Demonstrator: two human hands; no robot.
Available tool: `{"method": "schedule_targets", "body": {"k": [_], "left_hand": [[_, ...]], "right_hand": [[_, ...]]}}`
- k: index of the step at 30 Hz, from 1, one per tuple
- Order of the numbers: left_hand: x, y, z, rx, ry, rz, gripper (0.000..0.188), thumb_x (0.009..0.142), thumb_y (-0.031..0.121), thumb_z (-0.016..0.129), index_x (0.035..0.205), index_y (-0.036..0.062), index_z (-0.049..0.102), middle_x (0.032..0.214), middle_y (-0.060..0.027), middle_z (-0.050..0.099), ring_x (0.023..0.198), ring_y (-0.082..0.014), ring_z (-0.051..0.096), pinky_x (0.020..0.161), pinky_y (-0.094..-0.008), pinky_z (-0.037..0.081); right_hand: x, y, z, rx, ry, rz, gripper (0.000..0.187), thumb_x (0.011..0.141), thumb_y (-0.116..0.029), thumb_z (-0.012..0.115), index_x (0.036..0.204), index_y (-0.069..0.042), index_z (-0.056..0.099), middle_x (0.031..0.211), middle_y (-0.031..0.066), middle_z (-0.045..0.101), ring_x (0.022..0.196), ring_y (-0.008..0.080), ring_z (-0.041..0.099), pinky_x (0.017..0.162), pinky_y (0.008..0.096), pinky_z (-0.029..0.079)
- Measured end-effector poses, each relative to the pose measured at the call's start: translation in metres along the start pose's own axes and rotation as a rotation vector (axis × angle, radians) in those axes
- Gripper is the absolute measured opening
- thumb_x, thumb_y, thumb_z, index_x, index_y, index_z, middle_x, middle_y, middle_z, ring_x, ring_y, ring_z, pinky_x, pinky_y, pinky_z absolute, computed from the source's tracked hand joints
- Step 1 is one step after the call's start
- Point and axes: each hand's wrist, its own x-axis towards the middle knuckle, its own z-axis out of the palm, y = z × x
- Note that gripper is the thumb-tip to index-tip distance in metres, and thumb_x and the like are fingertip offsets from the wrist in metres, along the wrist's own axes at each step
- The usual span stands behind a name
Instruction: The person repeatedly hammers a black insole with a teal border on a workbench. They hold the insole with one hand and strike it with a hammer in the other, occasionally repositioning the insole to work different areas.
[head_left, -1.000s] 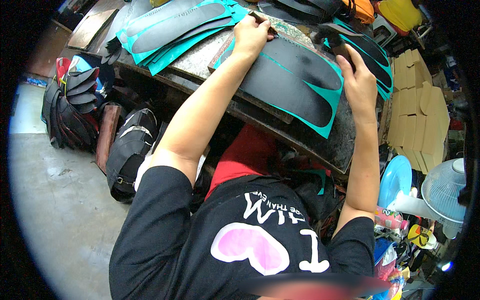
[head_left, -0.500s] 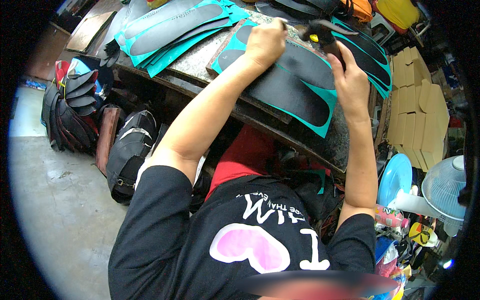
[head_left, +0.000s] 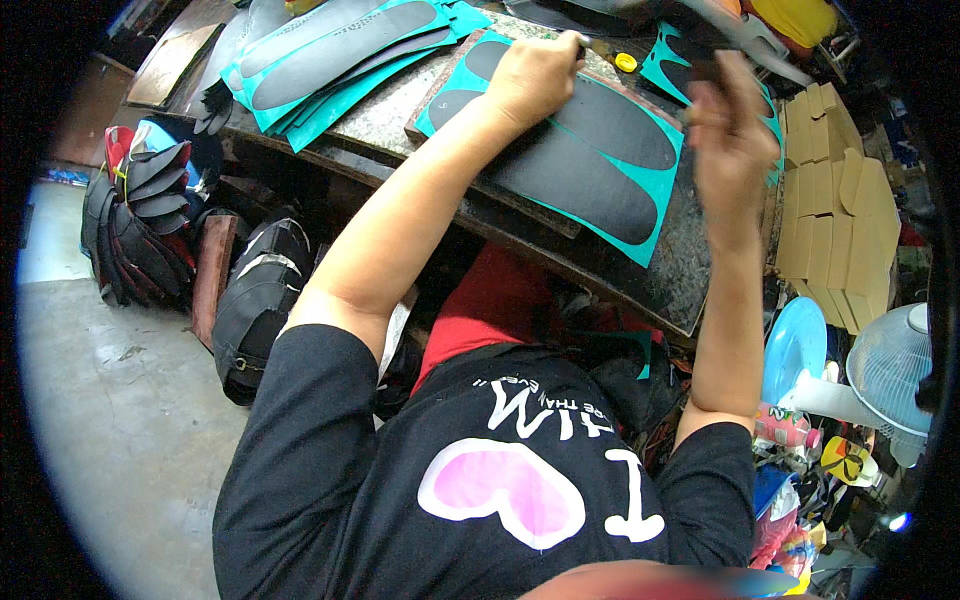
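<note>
My left hand (head_left: 535, 85) is closed in a fist around a short punch-like tool (head_left: 584, 40); only its shiny end shows, and the fist hides its tip. Beneath it lies a teal sheet (head_left: 648, 245) with black sole-shaped panels (head_left: 580, 180), on a wooden board (head_left: 425, 118) at the bench's near edge. My right hand (head_left: 735, 150), smeared by motion, is raised to the right of the sheet. It grips a hammer (head_left: 750, 38), whose head is a grey streak. Between the hands sits a small yellow round piece (head_left: 626, 62).
Stacked teal sheets with black soles (head_left: 345, 65) lie on the bench at left, more (head_left: 665, 70) beyond my right hand. Cardboard boxes (head_left: 820, 210) and a fan (head_left: 900, 370) stand at right. Black shoe parts (head_left: 140, 220) and a black bag (head_left: 262, 305) are at lower left.
My right hand has swung up and to the right with the hammer, away from my left fist. The left hand stays nearly in place, still around the tool.
</note>
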Motion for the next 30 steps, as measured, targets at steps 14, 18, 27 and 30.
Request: {"method": "schedule_targets", "body": {"k": [14,18,27,30], "left_hand": [[-0.005,-0.011,0.005,-0.616,-0.016,-0.535,0.015,0.088,0.012,0.068,0.089,-0.0025,0.065,0.081,-0.0154,0.072,0.068,-0.0208,0.072,0.063,-0.0308,0.057],[-0.004,-0.001,0.002,-0.249,0.032,-0.185,0.018,0.086,0.014,0.069,0.098,0.0023,0.063,0.077,-0.0195,0.069,0.071,-0.0329,0.069,0.066,-0.0397,0.055],[0.004,-0.006,0.006,-0.74,0.247,-0.663,0.01,0.089,0.01,0.065,0.091,0.0002,0.062,0.073,-0.0107,0.069,0.07,-0.0164,0.071,0.059,-0.031,0.058],[0.008,-0.015,0.001,-1.063,0.539,-0.612,0.01,0.09,0.005,0.063,0.09,-0.0044,0.063,0.083,-0.0125,0.07,0.072,-0.0161,0.07,0.063,-0.0279,0.06]], "right_hand": [[-0.004,0.018,-0.034,0.05,-0.12,0.306,0.04,0.096,-0.031,0.065,0.129,-0.009,0.062,0.098,0.0096,0.073,0.082,0.0135,0.066,0.071,0.029,0.052],[0.001,-0.004,-0.033,0.184,0.056,0.084,0.036,0.098,-0.02,0.061,0.132,-0.007,0.059,0.084,0.0042,0.065,0.068,0.0091,0.056,0.06,0.0237,0.046],[-0.036,0.047,-0.013,-0.256,-0.206,0.333,0.04,0.095,-0.038,0.061,0.126,-0.012,0.062,0.1,0.0189,0.07,0.089,0.0351,0.069,0.073,0.0388,0.053],[-0.041,0.055,-0.024,-0.118,-0.2,0.44,0.042,0.096,-0.036,0.062,0.126,-0.007,0.062,0.091,0.0131,0.071,0.077,0.022,0.067,0.07,0.033,0.051]]}}
